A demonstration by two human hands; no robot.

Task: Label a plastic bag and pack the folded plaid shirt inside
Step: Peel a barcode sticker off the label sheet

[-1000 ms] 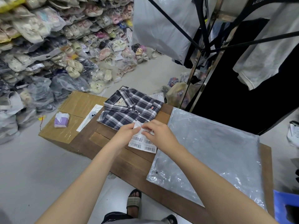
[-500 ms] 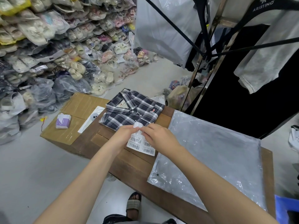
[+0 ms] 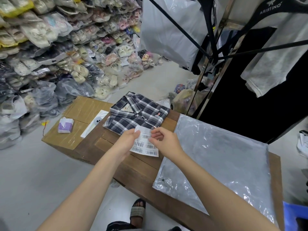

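Observation:
A folded dark plaid shirt (image 3: 136, 114) lies at the far left end of the wooden table (image 3: 133, 170). A clear plastic bag (image 3: 220, 160) lies flat across the table's right part. Just in front of the shirt I hold a white sheet of barcode labels (image 3: 144, 145) above the table. My left hand (image 3: 127, 139) grips the sheet's left edge. My right hand (image 3: 164, 140) pinches a label at the sheet's upper right with thumb and forefinger.
A taped cardboard box (image 3: 78, 130) adjoins the table's left end, bearing a purple tissue pack (image 3: 65, 125) and a white flat packet (image 3: 95, 124). Bagged shoes (image 3: 66, 47) are heaped on the left. A garment rack (image 3: 216, 52) stands behind. A sandalled foot (image 3: 137, 212) shows below.
My right hand's fingers have drawn slightly to the right at the sheet's top, while the left hand keeps its grip. The view has shifted a little.

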